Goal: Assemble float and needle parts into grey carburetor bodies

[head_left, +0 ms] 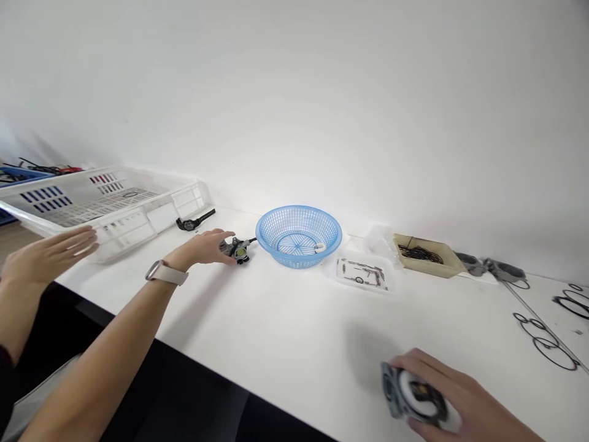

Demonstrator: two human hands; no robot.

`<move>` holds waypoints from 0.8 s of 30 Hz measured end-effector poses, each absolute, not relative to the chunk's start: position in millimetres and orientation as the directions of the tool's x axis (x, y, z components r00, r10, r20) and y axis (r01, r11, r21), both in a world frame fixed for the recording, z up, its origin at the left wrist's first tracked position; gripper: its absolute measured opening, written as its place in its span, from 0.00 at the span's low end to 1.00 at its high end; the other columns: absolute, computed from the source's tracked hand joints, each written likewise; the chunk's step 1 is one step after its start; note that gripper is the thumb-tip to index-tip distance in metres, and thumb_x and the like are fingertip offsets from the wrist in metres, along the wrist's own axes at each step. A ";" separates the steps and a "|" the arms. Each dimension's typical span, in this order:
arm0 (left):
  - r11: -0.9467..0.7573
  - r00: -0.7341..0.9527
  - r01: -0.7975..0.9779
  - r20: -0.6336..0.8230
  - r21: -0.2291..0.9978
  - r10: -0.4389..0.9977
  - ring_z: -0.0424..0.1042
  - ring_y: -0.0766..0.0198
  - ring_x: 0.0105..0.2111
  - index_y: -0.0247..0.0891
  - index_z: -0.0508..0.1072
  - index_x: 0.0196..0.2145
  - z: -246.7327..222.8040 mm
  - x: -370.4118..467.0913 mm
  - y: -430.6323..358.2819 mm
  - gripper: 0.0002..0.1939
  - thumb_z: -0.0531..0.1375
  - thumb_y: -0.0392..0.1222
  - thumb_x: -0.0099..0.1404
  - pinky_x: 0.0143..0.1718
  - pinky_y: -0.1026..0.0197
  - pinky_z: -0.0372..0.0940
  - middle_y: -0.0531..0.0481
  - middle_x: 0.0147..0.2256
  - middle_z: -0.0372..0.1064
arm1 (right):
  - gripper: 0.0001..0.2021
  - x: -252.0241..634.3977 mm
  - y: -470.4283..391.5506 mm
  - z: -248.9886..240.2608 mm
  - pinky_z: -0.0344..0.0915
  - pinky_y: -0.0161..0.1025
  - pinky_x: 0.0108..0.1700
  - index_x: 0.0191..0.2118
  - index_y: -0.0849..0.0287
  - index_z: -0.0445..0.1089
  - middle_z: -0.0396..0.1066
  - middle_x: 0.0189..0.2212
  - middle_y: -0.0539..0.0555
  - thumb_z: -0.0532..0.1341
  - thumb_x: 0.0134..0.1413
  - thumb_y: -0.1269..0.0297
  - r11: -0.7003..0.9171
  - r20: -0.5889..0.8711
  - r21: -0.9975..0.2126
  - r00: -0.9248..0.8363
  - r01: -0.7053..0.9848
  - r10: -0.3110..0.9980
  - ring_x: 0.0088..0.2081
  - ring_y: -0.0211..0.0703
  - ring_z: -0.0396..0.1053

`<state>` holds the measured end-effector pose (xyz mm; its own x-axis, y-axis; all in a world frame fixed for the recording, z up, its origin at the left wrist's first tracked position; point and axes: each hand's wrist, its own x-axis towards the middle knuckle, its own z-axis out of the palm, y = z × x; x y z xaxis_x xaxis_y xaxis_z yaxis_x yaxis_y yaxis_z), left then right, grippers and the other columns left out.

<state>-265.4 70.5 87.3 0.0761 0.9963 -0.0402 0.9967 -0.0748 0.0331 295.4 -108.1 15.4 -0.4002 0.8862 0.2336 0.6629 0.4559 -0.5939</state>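
Observation:
My left hand (209,247), with a white-banded watch on its wrist, reaches to the left of the blue basket. Its thumb and fingers close around a small dark-grey watch-like piece (240,252) with a round yellowish centre, at the tabletop. At the lower right, my right hand (442,393) grips a grey and white piece (407,393) with a rounded face; motion blur hides its details. This piece is held over the white table (285,331). Just right of my left hand's piece stands the blue mesh basket (299,213), with a small white item inside.
Another person's hand (50,255) is beside the white crate (133,230) at left. A black wristwatch (196,221) lies behind my left hand. Right of the basket are a tray of small parts (363,275), a beige box (444,252), grey pieces (504,270) and black rings (545,344).

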 end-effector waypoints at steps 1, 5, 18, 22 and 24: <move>-0.077 0.078 0.997 -0.053 0.011 0.996 0.70 0.46 0.58 0.40 0.67 0.65 84.0 -262.2 73.4 0.32 0.64 0.58 0.70 0.59 0.42 0.67 0.39 0.63 0.67 | 0.24 273.8 -98.6 24.2 0.80 0.43 0.39 0.54 0.41 0.76 0.80 0.45 0.53 0.72 0.49 0.64 0.483 0.174 -0.597 -0.485 0.640 0.857 0.40 0.54 0.81; -0.059 0.052 0.994 -0.079 -0.087 0.996 0.72 0.48 0.56 0.37 0.70 0.61 76.3 -254.8 86.4 0.23 0.62 0.50 0.75 0.58 0.38 0.68 0.40 0.59 0.69 | 0.23 215.0 -63.1 43.5 0.77 0.38 0.37 0.52 0.45 0.73 0.76 0.42 0.49 0.65 0.51 0.73 0.491 0.045 -0.641 -0.610 0.590 0.791 0.36 0.45 0.77; -0.172 0.161 0.966 -0.072 -0.193 0.984 0.77 0.41 0.41 0.40 0.73 0.45 80.1 -241.5 87.9 0.29 0.68 0.58 0.49 0.67 0.35 0.39 0.47 0.29 0.77 | 0.23 193.8 -39.4 22.7 0.76 0.42 0.41 0.59 0.45 0.67 0.72 0.49 0.51 0.67 0.59 0.63 0.447 0.067 -0.659 -0.545 0.605 0.836 0.41 0.46 0.77; -0.182 0.186 0.970 0.010 -0.161 0.982 0.77 0.41 0.38 0.41 0.71 0.42 85.3 -233.1 57.0 0.24 0.65 0.55 0.50 0.69 0.35 0.40 0.51 0.24 0.71 | 0.26 189.0 -42.6 21.2 0.76 0.43 0.40 0.62 0.47 0.66 0.72 0.49 0.52 0.67 0.59 0.61 0.467 0.078 -0.597 -0.532 0.652 0.843 0.39 0.45 0.76; -0.186 0.193 0.975 0.054 -0.122 0.980 0.77 0.41 0.38 0.41 0.70 0.42 90.2 -225.4 36.7 0.23 0.64 0.54 0.51 0.69 0.34 0.40 0.51 0.25 0.72 | 0.24 185.4 -43.0 20.3 0.76 0.44 0.40 0.61 0.50 0.67 0.73 0.48 0.52 0.67 0.59 0.62 0.471 0.089 -0.571 -0.520 0.672 0.850 0.39 0.46 0.76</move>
